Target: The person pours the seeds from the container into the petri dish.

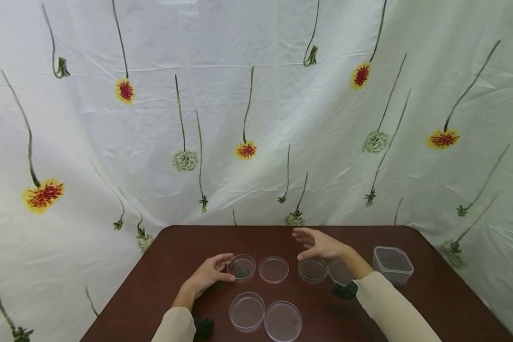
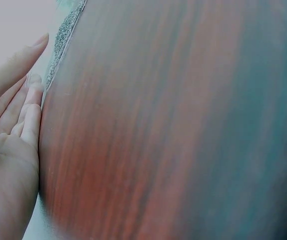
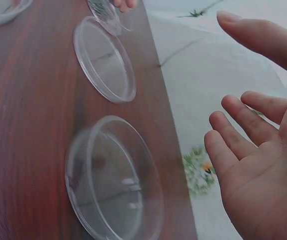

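My left hand (image 1: pixel 209 273) holds the left side of a clear petri dish (image 1: pixel 242 269), its thumb at the near rim and fingertips at the far rim. Dark grains (image 2: pixel 64 37) lie in that dish. My right hand (image 1: pixel 320 244) hovers with spread fingers above another clear petri dish (image 1: pixel 313 273), touching nothing. In the right wrist view, its thumb and fingers stand apart beside this dish (image 3: pixel 116 185). Between the hands sits one more petri dish (image 1: pixel 273 270). A further dish (image 1: pixel 339 273) is partly covered by the right forearm.
Two clear round dishes (image 1: pixel 247 311) (image 1: pixel 283 321) lie side by side near the front of the brown table (image 1: pixel 188 242). A clear square plastic tub (image 1: pixel 393 266) stands at the right. Behind the table hangs a white flowered cloth (image 1: pixel 222 118).
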`<state>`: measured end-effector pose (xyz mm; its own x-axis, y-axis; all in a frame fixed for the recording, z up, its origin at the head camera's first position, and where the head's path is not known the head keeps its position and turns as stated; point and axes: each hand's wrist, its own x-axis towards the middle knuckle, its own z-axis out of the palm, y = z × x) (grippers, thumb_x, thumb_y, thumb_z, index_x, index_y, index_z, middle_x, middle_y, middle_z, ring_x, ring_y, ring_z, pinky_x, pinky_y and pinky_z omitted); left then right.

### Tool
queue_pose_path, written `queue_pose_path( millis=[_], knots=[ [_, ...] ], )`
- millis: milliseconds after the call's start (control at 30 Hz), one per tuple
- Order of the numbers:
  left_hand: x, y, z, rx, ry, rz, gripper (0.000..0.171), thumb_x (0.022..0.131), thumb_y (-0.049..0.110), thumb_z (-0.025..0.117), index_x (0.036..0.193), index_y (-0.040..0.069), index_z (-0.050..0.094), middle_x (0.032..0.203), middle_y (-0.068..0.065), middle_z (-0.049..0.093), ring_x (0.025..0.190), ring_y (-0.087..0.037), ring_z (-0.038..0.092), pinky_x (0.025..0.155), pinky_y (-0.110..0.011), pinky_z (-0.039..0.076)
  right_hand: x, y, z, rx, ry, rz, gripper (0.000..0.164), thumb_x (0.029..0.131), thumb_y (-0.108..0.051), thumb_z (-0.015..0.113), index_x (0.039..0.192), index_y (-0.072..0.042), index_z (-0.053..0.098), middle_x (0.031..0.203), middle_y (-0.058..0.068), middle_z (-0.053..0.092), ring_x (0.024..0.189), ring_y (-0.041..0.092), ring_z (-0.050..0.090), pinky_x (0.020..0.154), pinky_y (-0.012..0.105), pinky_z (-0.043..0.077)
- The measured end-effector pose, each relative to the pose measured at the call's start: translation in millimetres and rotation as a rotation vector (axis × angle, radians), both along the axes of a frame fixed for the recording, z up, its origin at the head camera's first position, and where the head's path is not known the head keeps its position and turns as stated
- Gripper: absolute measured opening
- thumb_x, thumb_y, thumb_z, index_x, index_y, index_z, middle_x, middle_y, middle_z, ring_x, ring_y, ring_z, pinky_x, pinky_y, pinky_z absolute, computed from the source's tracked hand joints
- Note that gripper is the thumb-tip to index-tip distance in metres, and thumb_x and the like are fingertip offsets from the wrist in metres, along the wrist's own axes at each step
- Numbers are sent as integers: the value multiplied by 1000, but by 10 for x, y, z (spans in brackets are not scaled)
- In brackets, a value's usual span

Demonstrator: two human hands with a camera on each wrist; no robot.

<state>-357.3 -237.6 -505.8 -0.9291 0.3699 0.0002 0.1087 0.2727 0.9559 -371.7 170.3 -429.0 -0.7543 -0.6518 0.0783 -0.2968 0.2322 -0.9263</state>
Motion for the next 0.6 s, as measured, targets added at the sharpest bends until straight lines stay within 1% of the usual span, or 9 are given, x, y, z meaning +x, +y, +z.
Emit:
queue_pose_path(
  millis=[100, 267, 400, 600],
  knots=[
    [3, 21, -5, 3, -1, -12, 80, 86, 5, 85, 153, -6, 42, 155, -30, 41, 147, -49, 29, 117, -55, 31, 3, -93, -65, 5, -10, 4, 90, 91, -10, 81, 159, 9, 24, 160, 29, 31, 148, 47, 27, 120, 57, 24],
    [11, 28, 27, 3, 0, 10, 79, 85, 3, 86, 151, -6, 45, 153, -30, 43, 147, -49, 30, 117, -55, 30, -39, -268, -146, 33, -15, 18, 87, 91, -10, 80, 159, 7, 27, 160, 28, 32, 148, 46, 29, 120, 56, 25],
    [12, 20, 30, -6, 4, 16, 78, 84, 3, 86, 151, -5, 46, 154, -29, 44, 147, -50, 29, 117, -55, 31, -65, -388, -191, 78, 14, 32, 87, 91, -11, 81, 159, 6, 29, 160, 28, 33, 148, 44, 31, 119, 54, 29],
    [10, 15, 24, -5, 4, 8, 79, 85, 3, 85, 152, -6, 44, 155, -29, 42, 147, -49, 29, 117, -54, 31, -82, -535, -240, 144, 78, 41, 90, 87, -13, 84, 156, 10, 31, 158, 31, 36, 146, 45, 34, 118, 56, 31]
  ],
)
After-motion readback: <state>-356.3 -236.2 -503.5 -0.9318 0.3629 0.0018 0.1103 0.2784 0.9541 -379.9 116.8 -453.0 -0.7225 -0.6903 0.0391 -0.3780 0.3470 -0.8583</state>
